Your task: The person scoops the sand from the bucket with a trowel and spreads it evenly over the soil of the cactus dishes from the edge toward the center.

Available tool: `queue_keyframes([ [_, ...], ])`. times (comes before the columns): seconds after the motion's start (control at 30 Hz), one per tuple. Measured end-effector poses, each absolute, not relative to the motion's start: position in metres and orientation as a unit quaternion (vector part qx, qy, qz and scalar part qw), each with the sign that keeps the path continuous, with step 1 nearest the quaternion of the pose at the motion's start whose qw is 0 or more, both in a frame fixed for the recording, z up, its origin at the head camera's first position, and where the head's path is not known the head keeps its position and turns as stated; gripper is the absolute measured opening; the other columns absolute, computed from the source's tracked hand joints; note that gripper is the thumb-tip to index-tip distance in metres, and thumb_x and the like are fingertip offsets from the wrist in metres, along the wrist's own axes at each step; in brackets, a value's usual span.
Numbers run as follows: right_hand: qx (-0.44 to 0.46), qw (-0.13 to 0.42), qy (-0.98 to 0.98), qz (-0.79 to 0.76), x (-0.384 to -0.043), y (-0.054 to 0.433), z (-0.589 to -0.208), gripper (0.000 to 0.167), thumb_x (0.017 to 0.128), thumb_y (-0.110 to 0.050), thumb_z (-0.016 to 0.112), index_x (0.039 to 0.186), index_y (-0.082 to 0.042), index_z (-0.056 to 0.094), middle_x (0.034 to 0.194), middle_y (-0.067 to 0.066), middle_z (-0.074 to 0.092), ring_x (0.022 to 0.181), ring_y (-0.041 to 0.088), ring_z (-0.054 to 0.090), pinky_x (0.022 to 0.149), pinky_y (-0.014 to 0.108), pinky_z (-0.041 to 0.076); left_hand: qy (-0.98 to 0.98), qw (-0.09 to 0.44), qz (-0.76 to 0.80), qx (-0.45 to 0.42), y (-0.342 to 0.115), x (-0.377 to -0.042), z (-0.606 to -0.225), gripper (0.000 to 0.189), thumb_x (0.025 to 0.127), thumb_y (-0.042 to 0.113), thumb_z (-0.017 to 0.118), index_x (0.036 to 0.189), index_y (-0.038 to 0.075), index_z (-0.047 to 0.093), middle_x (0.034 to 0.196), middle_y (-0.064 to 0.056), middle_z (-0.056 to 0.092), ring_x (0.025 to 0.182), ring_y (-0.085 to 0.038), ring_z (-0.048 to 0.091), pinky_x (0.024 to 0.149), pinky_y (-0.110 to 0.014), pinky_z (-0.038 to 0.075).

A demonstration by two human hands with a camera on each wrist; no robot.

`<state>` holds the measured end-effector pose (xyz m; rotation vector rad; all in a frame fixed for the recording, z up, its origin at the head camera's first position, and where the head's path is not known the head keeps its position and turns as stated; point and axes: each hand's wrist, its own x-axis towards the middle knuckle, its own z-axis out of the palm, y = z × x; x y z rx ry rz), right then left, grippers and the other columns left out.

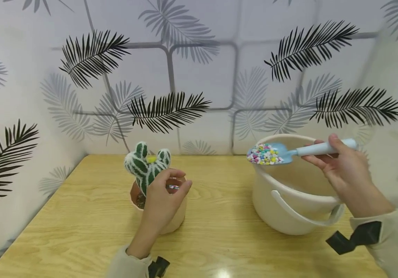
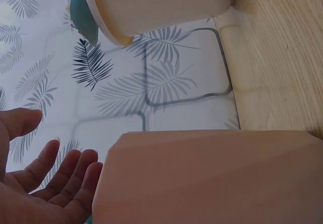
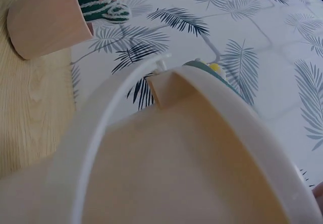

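My right hand grips the pale handle of a small light-blue trowel over the bucket's rim. Multicoloured pebbles fill the trowel's blade, which sticks out past the bucket's left side. Below it stands a cream bucket, its inside partly visible. At the left, a green and white knitted cactus rises from a peach flowerpot. My left hand is at the pot's near side with fingers loosely bent and nothing between them. Some coloured pebbles show inside the pot, partly hidden by that hand.
The bucket's handle hangs down over its front side. Both containers stand apart on a wood-grain table. Behind the table rises a wall with a leaf pattern. Dark wrist mounts sit on the sleeves.
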<state>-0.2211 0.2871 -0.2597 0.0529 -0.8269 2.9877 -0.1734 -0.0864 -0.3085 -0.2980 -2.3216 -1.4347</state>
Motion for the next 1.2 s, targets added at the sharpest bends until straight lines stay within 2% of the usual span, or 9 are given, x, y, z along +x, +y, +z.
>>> queue_keyframes([
  [0.17,0.051,0.008,-0.255,0.966,-0.221,0.275,-0.260,0.008,0.098,-0.006,0.047,0.100,-0.001,0.041,0.094,0.022,0.054,0.079,0.043,0.064,0.067,0.060,0.052,-0.827,0.198,-0.517,-0.092,-0.096,-0.169,-0.308,0.019,0.089,0.017,0.068,0.103,0.004,0.064,0.104,-0.011,0.063,0.090,-0.021,0.065,0.074,-0.026,0.054],
  [0.27,0.064,0.002,-0.256,0.965,-0.219,0.267,-0.261,0.010,0.097,-0.006,0.050,0.097,0.003,0.045,0.088,0.025,0.059,0.077,0.042,0.066,0.068,0.058,0.053,-0.833,0.193,-0.513,-0.078,-0.103,-0.165,-0.307,0.020,0.089,0.018,0.067,0.103,0.005,0.064,0.104,-0.012,0.063,0.090,-0.020,0.064,0.075,-0.024,0.054],
  [0.57,0.062,-0.012,-0.279,0.958,-0.218,0.250,-0.261,0.011,0.099,-0.010,0.047,0.099,0.001,0.047,0.086,0.021,0.058,0.077,0.036,0.065,0.072,0.053,0.055,-0.843,0.210,-0.490,-0.074,-0.121,-0.156,-0.306,0.018,0.089,0.017,0.067,0.103,0.005,0.064,0.099,-0.010,0.064,0.088,-0.019,0.064,0.074,-0.024,0.053],
  [0.77,0.080,-0.017,-0.291,0.953,-0.217,0.234,-0.262,0.015,0.099,-0.009,0.047,0.094,0.003,0.052,0.082,0.021,0.061,0.076,0.035,0.067,0.071,0.051,0.056,-0.856,0.180,-0.481,-0.062,-0.139,-0.152,-0.301,0.016,0.089,0.016,0.067,0.102,0.006,0.064,0.096,-0.008,0.066,0.084,-0.015,0.064,0.072,-0.021,0.053],
  [0.87,0.081,-0.014,-0.301,0.950,-0.215,0.227,-0.262,0.017,0.099,-0.009,0.047,0.092,0.004,0.055,0.081,0.020,0.063,0.076,0.035,0.068,0.070,0.050,0.056,-0.865,0.165,-0.472,-0.057,-0.149,-0.151,-0.297,0.016,0.090,0.018,0.066,0.102,0.007,0.065,0.097,-0.007,0.066,0.087,-0.014,0.064,0.075,-0.021,0.052],
  [1.03,0.083,-0.009,-0.319,0.944,-0.212,0.219,-0.260,0.015,0.098,-0.011,0.048,0.093,0.002,0.054,0.082,0.018,0.064,0.079,0.035,0.069,0.071,0.047,0.057,-0.875,0.158,-0.454,-0.058,-0.164,-0.151,-0.291,0.022,0.094,0.026,0.061,0.104,0.007,0.065,0.102,-0.008,0.066,0.093,-0.018,0.064,0.079,-0.023,0.052],
  [1.2,0.079,-0.016,-0.324,0.943,-0.209,0.213,-0.260,0.014,0.097,-0.012,0.052,0.095,0.001,0.055,0.084,0.018,0.064,0.080,0.035,0.070,0.072,0.046,0.057,-0.884,0.147,-0.439,-0.061,-0.178,-0.152,-0.288,0.025,0.096,0.027,0.056,0.104,0.005,0.066,0.100,-0.008,0.067,0.089,-0.015,0.062,0.075,-0.023,0.051],
])
